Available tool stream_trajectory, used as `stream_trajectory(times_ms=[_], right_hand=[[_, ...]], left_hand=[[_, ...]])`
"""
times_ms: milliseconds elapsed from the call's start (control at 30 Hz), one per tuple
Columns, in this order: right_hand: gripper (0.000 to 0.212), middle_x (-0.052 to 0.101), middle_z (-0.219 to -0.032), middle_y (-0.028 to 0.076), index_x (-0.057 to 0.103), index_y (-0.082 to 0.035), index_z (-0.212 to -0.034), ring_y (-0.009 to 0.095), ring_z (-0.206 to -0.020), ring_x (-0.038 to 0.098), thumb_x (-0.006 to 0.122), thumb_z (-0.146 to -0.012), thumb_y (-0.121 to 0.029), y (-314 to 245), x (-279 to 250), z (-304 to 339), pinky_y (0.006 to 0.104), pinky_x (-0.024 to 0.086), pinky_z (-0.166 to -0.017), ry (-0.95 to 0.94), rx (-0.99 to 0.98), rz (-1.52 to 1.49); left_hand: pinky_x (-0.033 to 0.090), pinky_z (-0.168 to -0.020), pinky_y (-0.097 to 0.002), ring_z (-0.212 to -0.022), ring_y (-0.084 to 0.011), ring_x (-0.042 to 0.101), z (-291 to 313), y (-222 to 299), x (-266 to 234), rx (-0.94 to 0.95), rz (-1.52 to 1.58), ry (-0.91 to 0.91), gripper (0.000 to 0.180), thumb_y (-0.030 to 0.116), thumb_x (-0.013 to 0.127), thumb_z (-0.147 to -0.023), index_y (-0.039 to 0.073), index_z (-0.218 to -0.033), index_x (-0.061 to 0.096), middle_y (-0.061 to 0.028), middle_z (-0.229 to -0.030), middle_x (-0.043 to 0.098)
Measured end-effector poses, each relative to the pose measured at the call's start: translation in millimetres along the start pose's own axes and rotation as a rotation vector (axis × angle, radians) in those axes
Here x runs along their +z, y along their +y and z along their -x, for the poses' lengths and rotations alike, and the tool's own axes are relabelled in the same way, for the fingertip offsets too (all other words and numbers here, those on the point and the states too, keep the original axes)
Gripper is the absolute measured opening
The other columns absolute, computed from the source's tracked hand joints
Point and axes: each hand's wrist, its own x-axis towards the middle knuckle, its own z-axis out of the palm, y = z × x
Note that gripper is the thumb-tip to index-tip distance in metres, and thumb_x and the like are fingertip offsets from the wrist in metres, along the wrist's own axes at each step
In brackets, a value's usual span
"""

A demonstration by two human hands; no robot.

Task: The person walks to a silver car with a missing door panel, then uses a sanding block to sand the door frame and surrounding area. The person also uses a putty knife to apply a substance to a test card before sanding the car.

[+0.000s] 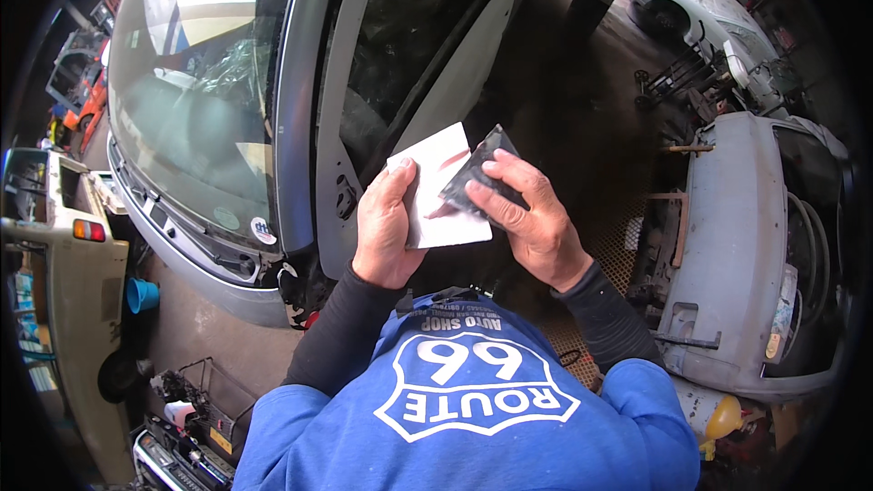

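Note:
My left hand (pixel 386 227) holds a white rectangular sheet (pixel 436 186) in front of my chest, thumb across its face and the other fingers hidden behind it. A dark reddish-brown smear marks the sheet. My right hand (pixel 536 214) grips a thin dark grey sheet (pixel 475 177), its fingertips laid on the near face. One end of the dark sheet overlaps the white one and seems to touch it. What the dark sheet is made of I cannot make out.
A silver van (pixel 300 127) with its door open stands ahead. Grey car bodywork (pixel 727 218) lies at the right, near a yellow-topped cylinder (pixel 725 418). At the left are a beige vehicle (pixel 77 309), a blue bucket (pixel 142 295) and a wire cart (pixel 214 391).

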Motion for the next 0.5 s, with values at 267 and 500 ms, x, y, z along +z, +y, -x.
stream_trajectory(times_ms=[267,500], right_hand=[[0.052,0.063,-0.130,0.010,0.069,-0.019,-0.130,0.033,-0.128,0.056,0.061,-0.085,0.006,26,-38,2,0.0457,0.043,-0.102,0.004,0.095,0.269],[0.055,0.060,-0.137,0.011,0.065,-0.024,-0.135,0.035,-0.133,0.052,0.058,-0.089,0.004,-9,-46,-32,0.0579,0.038,-0.107,-0.136,0.062,0.320]], left_hand=[[0.057,-0.090,-0.0361,-0.100,-0.0240,0.071,4,7,8,0.119,-0.090,-0.071,0.036,0.024,0.050,-0.105,-0.004,-0.125,0.057,-0.0164,-0.116,0.069],[0.047,-0.101,-0.0306,-0.113,-0.0171,0.062,-4,9,44,0.418,-0.511,-0.276,0.042,0.027,0.048,-0.107,-0.005,-0.133,0.057,-0.0138,-0.124,0.066]])
